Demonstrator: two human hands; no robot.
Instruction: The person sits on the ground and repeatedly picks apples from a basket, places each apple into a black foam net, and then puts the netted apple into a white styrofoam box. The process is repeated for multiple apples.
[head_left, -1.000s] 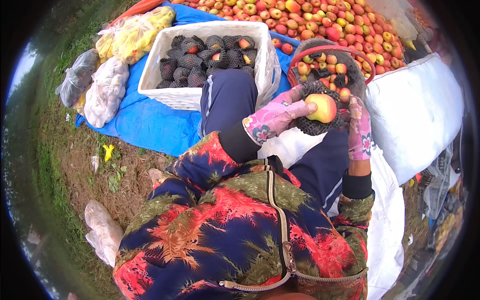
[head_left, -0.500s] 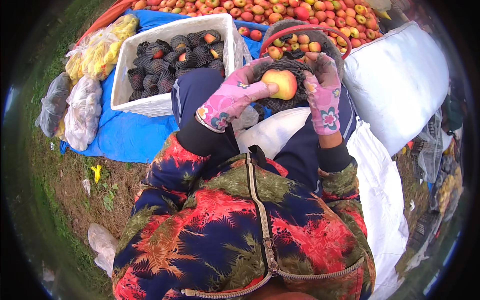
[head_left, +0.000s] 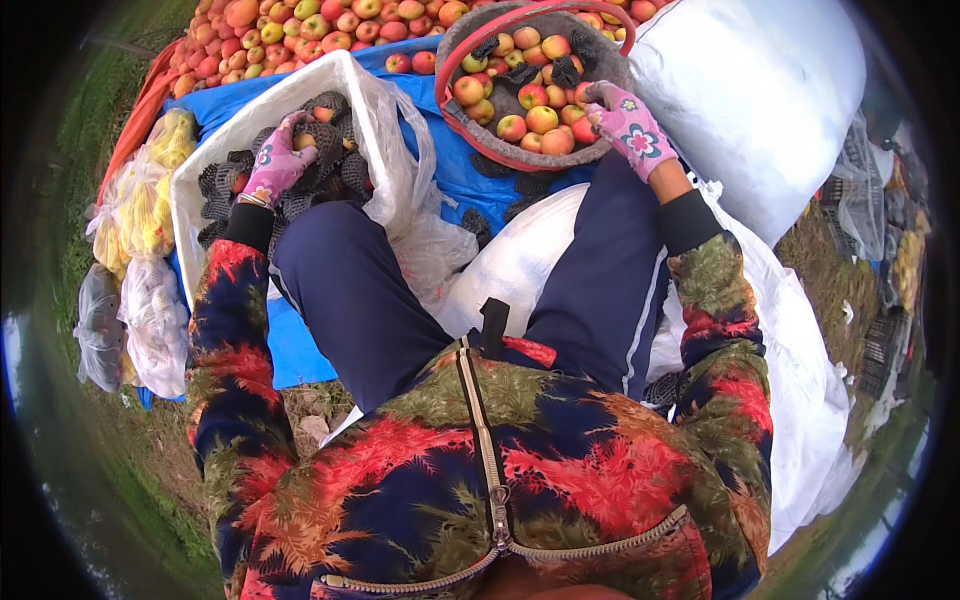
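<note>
In a pink flowered glove, my left hand (head_left: 278,165) is inside the white crate (head_left: 183,215), its fingers round a netted apple (head_left: 304,142). Around it in the crate lie several apples in black foam nets (head_left: 325,180). My right hand (head_left: 632,128), gloved alike, is at the right rim of a grey basket (head_left: 615,68) with a red handle. Its fingers are apart over the edge, close to the bare red and yellow apples (head_left: 557,140) inside. Some loose black foam nets (head_left: 565,72) rest on those apples.
A big heap of apples (head_left: 330,25) lies behind on a blue tarp (head_left: 458,165). To the right stands a bulky white sack (head_left: 755,90). Tied plastic bags (head_left: 155,315) sit at the left. Clear plastic film (head_left: 425,245) hangs over the crate's right side.
My hands have parted from in front of me, where they held an apple and a black net. The left moved into the crate, the right to the basket. The view has shifted.
</note>
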